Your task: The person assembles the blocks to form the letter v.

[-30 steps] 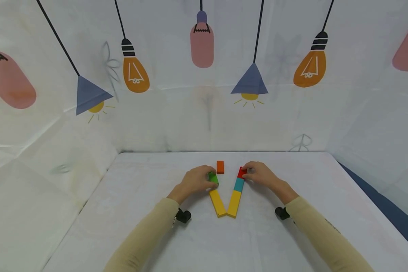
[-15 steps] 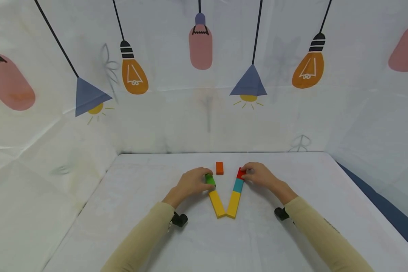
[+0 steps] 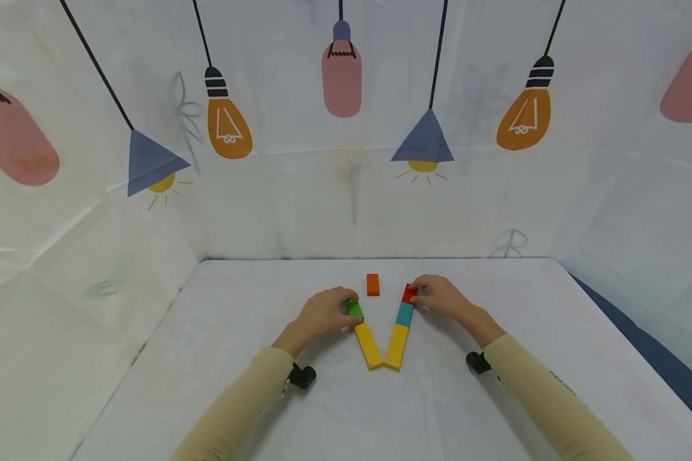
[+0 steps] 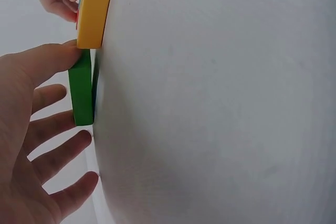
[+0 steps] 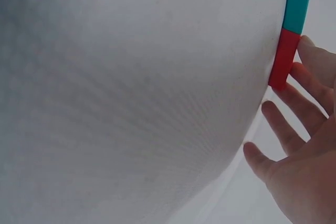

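My left hand [image 3: 321,314] pinches a green block [image 3: 354,310] end to end, thumb at its near end and a finger at its far end. This green block [image 4: 81,90] meets the far end of the left yellow block [image 3: 370,347]. My right hand [image 3: 445,296] holds a red block [image 3: 407,294] between thumb and fingers, at the top of the right-hand row. Below the red block come a teal block [image 3: 404,314] and another yellow block [image 3: 396,347]. Both yellow blocks touch at their near ends, so the rows form a V.
A lone orange block [image 3: 372,285] lies between and beyond the V's upper ends. All blocks are on a white-covered table [image 3: 380,416], whose back edge meets a white sheet [image 3: 300,205] printed with lamps and bulbs.
My left hand has moved the green block a little left and nearer, its tilt now closer to the left yellow block's line. The right hand and other blocks have stayed put.
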Demonstrator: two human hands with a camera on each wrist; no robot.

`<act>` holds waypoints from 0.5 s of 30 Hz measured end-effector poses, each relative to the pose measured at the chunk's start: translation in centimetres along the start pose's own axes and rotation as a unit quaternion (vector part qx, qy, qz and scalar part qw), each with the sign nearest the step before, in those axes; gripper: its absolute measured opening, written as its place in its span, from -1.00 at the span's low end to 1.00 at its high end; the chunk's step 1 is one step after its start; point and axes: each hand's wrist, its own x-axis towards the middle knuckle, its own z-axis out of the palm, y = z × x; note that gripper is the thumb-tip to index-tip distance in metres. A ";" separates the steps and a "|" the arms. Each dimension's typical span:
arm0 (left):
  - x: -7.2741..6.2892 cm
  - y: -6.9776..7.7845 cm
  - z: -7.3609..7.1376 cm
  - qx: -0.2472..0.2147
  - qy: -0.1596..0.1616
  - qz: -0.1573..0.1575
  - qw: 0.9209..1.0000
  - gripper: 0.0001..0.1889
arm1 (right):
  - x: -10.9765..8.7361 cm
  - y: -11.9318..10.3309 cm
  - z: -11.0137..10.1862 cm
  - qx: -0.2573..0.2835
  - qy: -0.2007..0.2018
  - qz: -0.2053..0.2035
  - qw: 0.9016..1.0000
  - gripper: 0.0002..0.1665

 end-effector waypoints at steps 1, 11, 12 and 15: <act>0.0 0.0 0.0 0.001 0.000 0.000 1.000 -0.47 | -0.1 0.0 0.0 0.001 0.000 0.000 1.000 -0.64; 0.0 -0.1 0.2 0.001 0.004 -0.005 1.000 -0.62 | -0.1 -0.2 0.0 0.004 0.002 0.000 1.000 -0.64; 0.0 -0.2 0.2 0.000 0.005 -0.006 1.000 -0.62 | -0.1 -0.2 0.0 0.004 0.002 0.000 1.000 -0.64; 0.0 -0.3 0.3 -0.004 0.006 -0.005 1.000 -0.63 | -0.1 -0.2 0.1 0.001 0.001 0.000 1.000 -0.64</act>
